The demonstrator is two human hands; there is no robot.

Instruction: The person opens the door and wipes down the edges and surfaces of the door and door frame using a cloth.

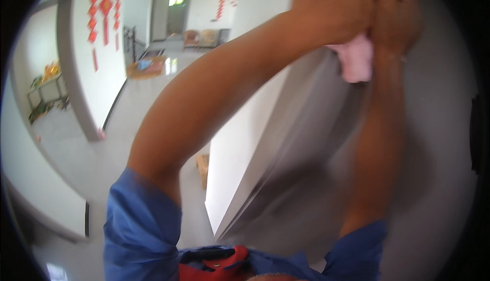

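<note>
Both my arms reach up to the upper right of the head view, in short blue sleeves. My left hand (334, 10) is closed on a pink cloth (357, 60), a flap of which hangs below the fist. Right beside it, my right hand (397, 23) is also closed round the cloth, and a bit of pink shows above its fingers. Motion blurs both hands, so single fingers are hard to make out. Behind them stands a large smooth grey upright surface (434, 128), close to the hands; whether the cloth touches it I cannot tell.
A white wall end (240, 174) borders the grey surface on its left. Beyond it a pale floor (117, 163) runs back to chairs (192, 38) and a low wooden table (146, 69). Red hangings (105, 5) decorate a white wall. A wooden piece (203, 170) lies by the wall end.
</note>
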